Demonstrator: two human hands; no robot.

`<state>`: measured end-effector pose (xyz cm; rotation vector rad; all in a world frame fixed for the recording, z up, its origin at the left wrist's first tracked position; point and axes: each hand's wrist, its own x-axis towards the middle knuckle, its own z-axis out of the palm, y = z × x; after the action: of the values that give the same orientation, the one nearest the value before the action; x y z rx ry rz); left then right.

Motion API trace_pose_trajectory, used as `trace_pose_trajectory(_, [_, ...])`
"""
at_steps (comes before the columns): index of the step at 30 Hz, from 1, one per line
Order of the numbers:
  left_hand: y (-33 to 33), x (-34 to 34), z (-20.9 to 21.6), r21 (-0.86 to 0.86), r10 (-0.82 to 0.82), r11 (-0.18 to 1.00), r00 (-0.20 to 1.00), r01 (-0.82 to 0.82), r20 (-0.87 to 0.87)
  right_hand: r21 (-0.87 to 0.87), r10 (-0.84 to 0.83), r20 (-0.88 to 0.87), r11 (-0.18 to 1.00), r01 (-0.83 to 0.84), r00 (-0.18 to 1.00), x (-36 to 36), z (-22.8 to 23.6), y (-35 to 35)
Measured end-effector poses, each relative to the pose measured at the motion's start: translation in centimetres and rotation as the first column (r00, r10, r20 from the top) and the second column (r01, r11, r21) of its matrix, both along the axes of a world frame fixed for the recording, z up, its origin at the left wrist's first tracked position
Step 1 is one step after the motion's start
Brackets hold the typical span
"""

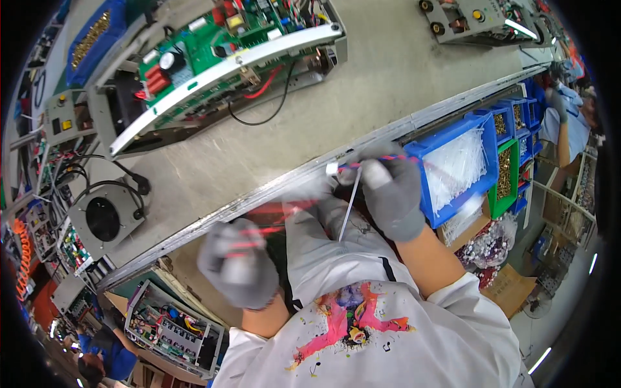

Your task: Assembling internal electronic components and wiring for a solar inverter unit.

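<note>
Head view: workbench (381, 84), shelves (564, 202); right hand (393, 197) pinches wires (396, 158); left hand (239, 265) curled, grip unclear.

Over there on the surface (388, 71), a chassis (207, 58) stands far left, a corded part (119, 205) nearer and left of it, another unit (479, 26) far right. Off the near edge, rightward, a tray (493, 155) holds cable ties (456, 168).
</note>
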<state>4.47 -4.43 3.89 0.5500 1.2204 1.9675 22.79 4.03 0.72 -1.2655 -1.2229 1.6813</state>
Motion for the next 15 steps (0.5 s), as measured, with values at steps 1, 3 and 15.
trace_pose_trajectory(1, [0.3,-0.4,-1.1,-0.073,0.039,0.997,0.998,-0.034,0.057,-0.224,-0.257,-0.301,0.955,0.193,0.918,0.1,-0.2,0.4])
trace_pose_trajectory(3, [0.9,-0.7,-3.3,0.24,-0.158,0.968,0.924,0.076,0.348,-0.238,-0.273,-0.354,0.951,0.197,0.894,-0.2,-0.8,0.5])
trace_pose_trajectory(15, [6.4,1.2,-6.3,-0.409,-0.373,0.804,0.901,0.432,0.219,0.517,0.067,0.021,0.854,-0.069,0.998,-2.7,-2.8,3.0])
